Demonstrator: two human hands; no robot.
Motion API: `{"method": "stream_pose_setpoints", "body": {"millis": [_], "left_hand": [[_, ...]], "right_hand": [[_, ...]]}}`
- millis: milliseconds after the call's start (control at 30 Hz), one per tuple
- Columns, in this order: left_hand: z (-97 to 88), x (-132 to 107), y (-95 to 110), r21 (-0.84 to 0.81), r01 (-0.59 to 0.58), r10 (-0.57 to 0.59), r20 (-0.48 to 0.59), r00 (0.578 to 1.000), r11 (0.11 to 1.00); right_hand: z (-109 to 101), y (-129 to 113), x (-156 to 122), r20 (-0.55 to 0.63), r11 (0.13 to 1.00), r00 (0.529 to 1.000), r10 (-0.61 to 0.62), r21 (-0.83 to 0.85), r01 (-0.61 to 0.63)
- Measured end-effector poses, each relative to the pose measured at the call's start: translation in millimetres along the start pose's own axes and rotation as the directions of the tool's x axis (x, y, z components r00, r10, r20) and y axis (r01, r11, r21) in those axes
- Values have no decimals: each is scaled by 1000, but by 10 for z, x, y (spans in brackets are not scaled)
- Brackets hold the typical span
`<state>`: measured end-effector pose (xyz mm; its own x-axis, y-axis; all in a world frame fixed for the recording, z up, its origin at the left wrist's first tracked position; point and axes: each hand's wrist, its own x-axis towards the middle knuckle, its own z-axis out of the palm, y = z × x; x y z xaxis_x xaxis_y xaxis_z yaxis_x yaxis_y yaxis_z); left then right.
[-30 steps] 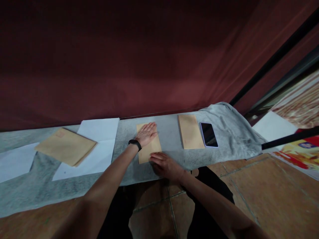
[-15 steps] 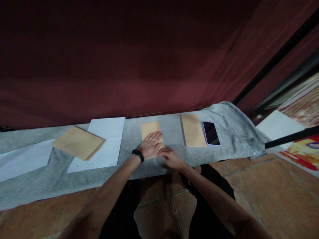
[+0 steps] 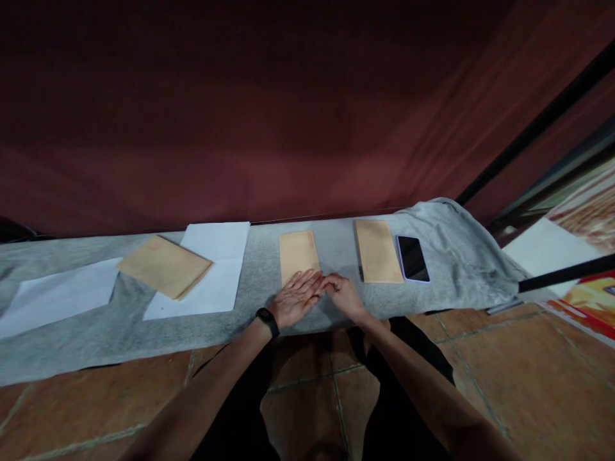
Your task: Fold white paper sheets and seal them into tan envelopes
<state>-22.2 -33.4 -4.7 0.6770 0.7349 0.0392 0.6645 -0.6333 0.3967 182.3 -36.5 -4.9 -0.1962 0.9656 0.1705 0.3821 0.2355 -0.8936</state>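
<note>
A tan paper envelope (image 3: 298, 250) lies upright on the grey cloth, with small red print near its upper right corner. My left hand (image 3: 294, 301), a black band on its wrist, rests palm down across the envelope's lower end, fingers stretched out. That end is hidden beneath it. My right hand (image 3: 342, 293) is beside the envelope's lower right edge, its fingers curled and pinched close to my left fingertips. What the pinch holds, if anything, is hidden.
Right of my hands lie a stack of tan envelopes (image 3: 379, 251) and a phone (image 3: 413, 259). On the left, more tan envelopes (image 3: 163, 266) overlap white paper (image 3: 218, 272); another white sheet (image 3: 62, 298) lies farther left. A dark red curtain (image 3: 288, 179) hangs behind the grey cloth (image 3: 262, 256).
My left hand has slid down the envelope toward me, uncovering its middle. My right hand has shifted slightly up and right, still pinched. The view has moved a little.
</note>
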Motion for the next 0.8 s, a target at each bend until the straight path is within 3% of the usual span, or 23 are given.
{"method": "stream_pose_setpoints", "body": {"millis": [100,233,333,433,600,800], "left_hand": [[38,-105,112,-11,-8,8,-11,1000,1000],[119,-232,230,-42,-29,28,-27,999,999],[144,-288,275,-32,-42,42,-8,999,999],[122,-300,282,4,-68,68,8,998,998],[97,-297,247,108,-145,141,43,989,984],[149,-328,219,176,-176,179,1,984,969]], "right_hand": [[-38,-8,17,7,1000,1000,-13,-24,13],[-10,-24,-11,154,985,983,-96,-131,117],[24,-1,-29,334,923,928,-163,-281,263],[22,50,55,488,863,862,-137,-369,346],[42,131,500,639,795,763,-101,-409,448],[199,196,1106,577,708,813,-74,-544,450]]}}
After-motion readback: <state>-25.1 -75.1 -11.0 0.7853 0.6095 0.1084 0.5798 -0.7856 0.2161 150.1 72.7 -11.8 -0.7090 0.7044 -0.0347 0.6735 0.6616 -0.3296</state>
